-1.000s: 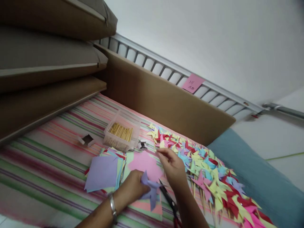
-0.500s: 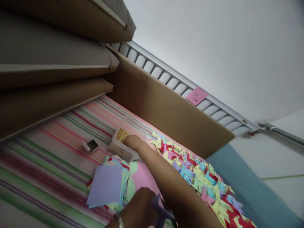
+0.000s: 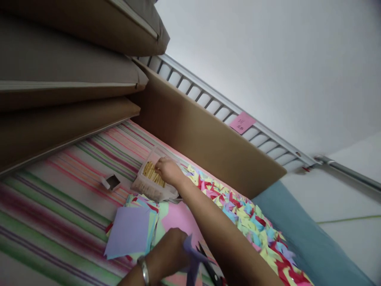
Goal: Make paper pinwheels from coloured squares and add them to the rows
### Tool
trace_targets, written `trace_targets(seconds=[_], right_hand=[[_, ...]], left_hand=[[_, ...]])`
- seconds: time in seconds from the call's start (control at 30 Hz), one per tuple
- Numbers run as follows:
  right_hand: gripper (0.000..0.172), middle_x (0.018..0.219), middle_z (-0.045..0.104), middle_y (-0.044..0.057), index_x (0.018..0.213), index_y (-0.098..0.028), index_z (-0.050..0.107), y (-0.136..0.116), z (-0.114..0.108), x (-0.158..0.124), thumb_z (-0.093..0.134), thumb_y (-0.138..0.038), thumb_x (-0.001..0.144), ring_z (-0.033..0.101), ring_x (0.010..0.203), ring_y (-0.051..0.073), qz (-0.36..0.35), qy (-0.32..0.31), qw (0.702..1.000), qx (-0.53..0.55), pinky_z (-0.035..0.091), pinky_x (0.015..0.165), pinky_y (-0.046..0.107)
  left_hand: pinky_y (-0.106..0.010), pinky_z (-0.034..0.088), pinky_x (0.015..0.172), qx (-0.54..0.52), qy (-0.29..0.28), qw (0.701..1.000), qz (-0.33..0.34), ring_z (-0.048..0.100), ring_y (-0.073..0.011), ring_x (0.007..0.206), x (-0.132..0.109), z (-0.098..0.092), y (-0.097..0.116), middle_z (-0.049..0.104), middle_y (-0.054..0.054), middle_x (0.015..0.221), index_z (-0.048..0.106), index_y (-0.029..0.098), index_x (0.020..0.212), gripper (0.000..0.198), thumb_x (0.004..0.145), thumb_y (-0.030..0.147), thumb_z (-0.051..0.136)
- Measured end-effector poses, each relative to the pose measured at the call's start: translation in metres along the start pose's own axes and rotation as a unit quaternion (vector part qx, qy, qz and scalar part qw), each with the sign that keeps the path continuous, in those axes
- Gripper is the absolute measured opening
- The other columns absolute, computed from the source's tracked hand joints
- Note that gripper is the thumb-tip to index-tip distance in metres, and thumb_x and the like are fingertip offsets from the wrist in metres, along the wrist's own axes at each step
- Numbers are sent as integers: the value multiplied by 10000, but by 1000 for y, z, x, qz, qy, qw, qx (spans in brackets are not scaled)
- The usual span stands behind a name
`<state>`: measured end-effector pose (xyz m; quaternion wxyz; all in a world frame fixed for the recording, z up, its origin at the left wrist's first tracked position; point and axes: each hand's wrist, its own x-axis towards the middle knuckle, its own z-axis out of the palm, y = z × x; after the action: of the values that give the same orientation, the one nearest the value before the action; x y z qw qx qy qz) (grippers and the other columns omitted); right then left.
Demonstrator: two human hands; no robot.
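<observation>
Item, right hand [image 3: 169, 171]: as I watch from afar, it has crossed from beside the scissors to the clear plastic, open-topped rectangular box [image 3: 149, 190]; within the last half second it has lifted slightly. Fingers curled, tips close together; whether they pinch anything I cannot tell. I judge that the work has passed from the paper to the box's contents.

Contents: short, slim, gold-coloured rods [image 3: 151, 171], smooth with a slight sheen, bundled side by side.

Item, left hand [image 3: 172, 252]: closed on a purple folded-paper pinwheel [image 3: 194, 258], vanes pointed and creased, held low as it was before. Silver metal bangle [image 3: 144, 271] at the wrist.

Beneath and beside: black-bladed scissors [image 3: 210, 270]; flat, matte pink paper sheet [image 3: 180, 216].

Left of these: loose stack of square coloured papers [image 3: 127, 232], purple uppermost; small white open box [image 3: 112, 182], dark inside.

Right: dense spread of multicoloured paper pinwheels [image 3: 253, 222], sharp-pointed, overlapping.

Underlying all: striped woven-looking cloth [image 3: 59, 222].
</observation>
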<state>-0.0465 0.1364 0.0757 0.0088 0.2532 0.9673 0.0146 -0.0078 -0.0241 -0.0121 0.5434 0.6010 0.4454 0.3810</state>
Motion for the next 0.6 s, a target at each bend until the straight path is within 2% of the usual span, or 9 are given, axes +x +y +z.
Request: trace_targets(seconds=[0.07,0.13,0.17,0.2,0.23,0.33,0.43,0.5,0.6], right_hand=[[164,949,665,101,913,-146,659,-1,-25,-24,503,-171,870,583,919,185,31,55,998,14,421,813,280],[186,937,661,68,952,-166,621,-1,-45,-63,444,-183,896,595,877,164,73,124,988,60,434,803,282],[158,870,662,45,911,-179,622,-1,-50,-86,468,-196,879,605,827,162,105,185,966,147,445,778,284],[140,815,657,24,909,-190,616,-1,-51,-111,487,-208,859,616,786,158,135,232,930,251,459,748,283],[157,774,646,11,954,-195,604,0,-48,-136,492,-232,850,624,744,154,167,270,881,351,472,714,282],[238,693,616,-9,985,-184,598,0,-15,-204,591,-306,780,573,570,117,260,336,720,549,462,567,243],[278,624,585,-19,888,-160,612,-6,33,-246,677,-356,702,436,430,64,339,350,598,636,309,387,174],[266,549,541,-43,834,-152,619,-14,60,-260,678,-377,705,360,385,42,373,331,559,663,222,358,159],[227,455,463,-70,752,-144,628,-27,79,-267,658,-368,726,326,377,40,382,310,556,670,214,372,162]], left_hand=[[-223,240,427,-8,39,999,-36,447,-122,518,3,-7,-2,508,33,496,615,158,536,46,573,158,588],[-218,245,438,-38,34,998,-32,405,-105,486,6,-16,-3,471,53,483,582,156,539,48,571,148,547],[-220,237,437,-55,27,998,-34,362,-94,453,8,-20,-3,434,67,462,568,156,541,45,575,159,539],[-219,229,440,-74,21,997,-27,338,-88,446,10,-24,-4,422,73,465,567,153,559,47,589,178,540],[-217,231,448,-94,20,995,-17,334,-87,449,11,-28,-3,416,76,466,564,151,573,53,594,197,552],[-213,238,461,-114,30,993,-5,342,-84,454,11,-32,-1,432,77,481,549,152,589,119,601,247,620],[-210,271,469,-110,2,994,-9,377,-88,457,6,-28,3,466,71,483,568,148,616,159,639,274,662],[-208,287,477,-94,-17,995,-8,400,-90,467,2,-21,7,495,61,499,607,143,660,163,673,293,669],[-221,366,566,-48,-30,998,29,510,-117,573,0,-10,13,600,15,616,644,149,680,120,702,264,672]])
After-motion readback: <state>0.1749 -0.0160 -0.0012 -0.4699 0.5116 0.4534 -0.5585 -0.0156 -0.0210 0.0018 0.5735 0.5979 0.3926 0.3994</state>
